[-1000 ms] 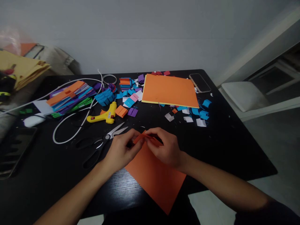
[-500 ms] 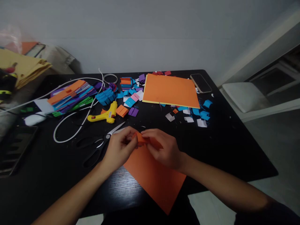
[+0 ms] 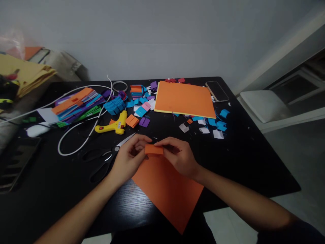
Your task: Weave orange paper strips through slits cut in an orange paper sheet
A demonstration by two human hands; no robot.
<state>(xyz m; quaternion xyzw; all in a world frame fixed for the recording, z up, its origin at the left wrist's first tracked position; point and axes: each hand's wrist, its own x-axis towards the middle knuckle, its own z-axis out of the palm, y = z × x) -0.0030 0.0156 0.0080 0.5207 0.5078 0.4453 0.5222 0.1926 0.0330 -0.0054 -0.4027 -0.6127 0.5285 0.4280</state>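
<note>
Between my two hands is a small folded strip of orange paper (image 3: 154,149), held level by its ends. My left hand (image 3: 129,157) pinches its left end with thumb and fingers. The right end is gripped by my right hand (image 3: 179,157), fingers along the top edge and thumb below. Underneath lies an orange paper sheet (image 3: 170,193), turned with one corner toward me and its far part hidden by my hands. Black-handled scissors (image 3: 108,157) lie beside my left hand, blades partly covered by it.
A yellow glue gun (image 3: 115,125) lies beyond the scissors, near a looped white cable (image 3: 59,144). Small coloured paper pieces (image 3: 142,108) are scattered at the back. A stack of orange sheets (image 3: 185,100) and a phone (image 3: 217,90) are at the back right.
The small orange strip has turned flatter, and its broad face now shows between my hands. My fingers have shifted outward to its two ends.
</note>
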